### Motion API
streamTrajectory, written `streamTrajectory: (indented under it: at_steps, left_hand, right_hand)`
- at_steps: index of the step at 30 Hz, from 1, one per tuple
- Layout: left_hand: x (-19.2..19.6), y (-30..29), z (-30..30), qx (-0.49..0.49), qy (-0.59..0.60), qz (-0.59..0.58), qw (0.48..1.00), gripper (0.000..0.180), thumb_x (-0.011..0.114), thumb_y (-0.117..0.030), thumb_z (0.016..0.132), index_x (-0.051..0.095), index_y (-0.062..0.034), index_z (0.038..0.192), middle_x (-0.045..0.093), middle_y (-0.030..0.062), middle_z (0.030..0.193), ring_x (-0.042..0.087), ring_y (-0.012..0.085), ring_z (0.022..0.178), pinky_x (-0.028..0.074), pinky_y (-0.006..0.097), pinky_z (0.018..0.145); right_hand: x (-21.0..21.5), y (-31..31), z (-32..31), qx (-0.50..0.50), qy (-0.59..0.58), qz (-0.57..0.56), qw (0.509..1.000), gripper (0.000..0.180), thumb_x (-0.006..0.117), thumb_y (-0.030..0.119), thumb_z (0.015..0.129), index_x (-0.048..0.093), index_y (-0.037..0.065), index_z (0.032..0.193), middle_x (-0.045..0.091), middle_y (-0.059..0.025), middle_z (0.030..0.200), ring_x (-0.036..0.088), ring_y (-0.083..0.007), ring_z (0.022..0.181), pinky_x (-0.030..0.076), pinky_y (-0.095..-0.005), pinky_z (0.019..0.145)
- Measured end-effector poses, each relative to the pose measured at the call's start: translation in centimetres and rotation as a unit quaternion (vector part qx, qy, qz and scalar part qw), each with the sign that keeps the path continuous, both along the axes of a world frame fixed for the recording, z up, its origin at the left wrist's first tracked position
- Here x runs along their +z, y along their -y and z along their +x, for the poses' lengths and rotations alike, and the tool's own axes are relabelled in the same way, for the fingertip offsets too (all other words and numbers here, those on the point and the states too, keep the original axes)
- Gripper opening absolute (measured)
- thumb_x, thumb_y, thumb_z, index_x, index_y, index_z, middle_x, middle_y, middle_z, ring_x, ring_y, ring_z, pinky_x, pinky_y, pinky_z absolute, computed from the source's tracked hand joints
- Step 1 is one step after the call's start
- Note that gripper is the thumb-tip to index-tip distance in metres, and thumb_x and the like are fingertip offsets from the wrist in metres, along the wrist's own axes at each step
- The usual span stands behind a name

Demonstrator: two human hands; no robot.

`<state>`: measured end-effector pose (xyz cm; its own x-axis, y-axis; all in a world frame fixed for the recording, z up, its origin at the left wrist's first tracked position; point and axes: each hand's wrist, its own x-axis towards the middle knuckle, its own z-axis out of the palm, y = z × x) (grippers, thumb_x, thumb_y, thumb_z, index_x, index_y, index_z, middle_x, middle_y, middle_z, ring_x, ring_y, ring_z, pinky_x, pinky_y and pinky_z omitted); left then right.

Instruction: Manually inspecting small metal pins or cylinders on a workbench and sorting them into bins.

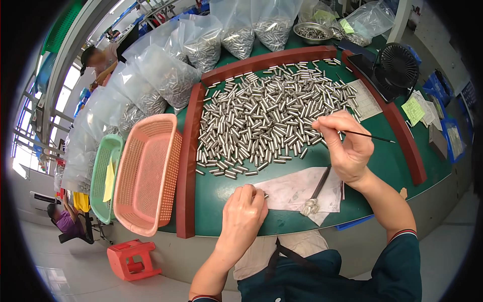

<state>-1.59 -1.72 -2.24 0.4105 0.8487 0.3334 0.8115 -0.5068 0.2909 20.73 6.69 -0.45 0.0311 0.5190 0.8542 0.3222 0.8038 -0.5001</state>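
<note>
Our right hand [344, 146] pinches thin black rod [370, 136]; left hand [244, 214] closed on small metal tube [265, 195]. Risk: rod tip scatters tube pile [271, 116].

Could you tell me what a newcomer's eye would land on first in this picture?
A heap of small metal cylinders on the green table, fenced by a red-brown frame. The right hand pinches a thin black stick at the heap's right edge. Left of the frame lies an empty pink basket.
</note>
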Motion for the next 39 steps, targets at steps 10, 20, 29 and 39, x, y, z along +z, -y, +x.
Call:
streamTrajectory:
  at_steps: [10, 20, 29, 39]
  left_hand:
    - [0.3, -0.4, -0.2, 0.001, -0.05, -0.017, 0.999, 0.017, 0.067, 0.004, 0.067, 0.061, -0.0002, 0.082, 0.054, 0.0084, 0.079, 0.055, 0.0249, 0.07, 0.047, 0.036, 0.061]
    - [1.0, -0.7, -0.1, -0.031, -0.031, 0.019, 0.999, 0.021, 0.071, 0.001, 0.067, 0.063, -0.0036, 0.086, 0.056, 0.0068, 0.081, 0.056, 0.0241, 0.072, 0.044, 0.034, 0.063]
    - [0.4, -0.6, -0.7, -0.03, 0.024, 0.025, 0.999, 0.02, 0.07, 0.003, 0.068, 0.063, -0.0006, 0.087, 0.057, 0.0089, 0.081, 0.056, 0.026, 0.072, 0.045, 0.034, 0.063]
    - [-1.0, 0.5, -2.0, 0.08, 0.61, -0.37, 0.696, 0.019, 0.054, -0.01, 0.095, 0.058, 0.0055, 0.104, 0.066, 0.0157, 0.093, 0.065, 0.0166, 0.076, 0.053, 0.026, 0.071]
  right_hand:
    - [-0.9, 0.5, 0.4, -0.013, 0.04, 0.02, 0.999, 0.019, 0.068, -0.012, 0.07, 0.065, -0.001, 0.086, 0.065, -0.0093, 0.075, 0.061, -0.0213, 0.063, 0.046, -0.0278, 0.056]
    - [-0.7, 0.4, 0.7, -0.011, 0.06, 0.049, 0.997, 0.02, 0.069, -0.011, 0.068, 0.065, -0.001, 0.084, 0.063, -0.0089, 0.07, 0.059, -0.0218, 0.059, 0.045, -0.0285, 0.053]
    - [-0.8, 0.6, 1.0, -0.001, 0.093, 0.082, 0.992, 0.023, 0.067, -0.01, 0.066, 0.064, -0.001, 0.088, 0.062, -0.0087, 0.071, 0.059, -0.0218, 0.059, 0.045, -0.0297, 0.051]
    - [-0.6, 0.7, 0.8, -0.005, 0.105, 0.106, 0.989, 0.027, 0.067, -0.01, 0.063, 0.064, -0.001, 0.089, 0.062, -0.0088, 0.071, 0.06, -0.0222, 0.06, 0.046, -0.0292, 0.05]
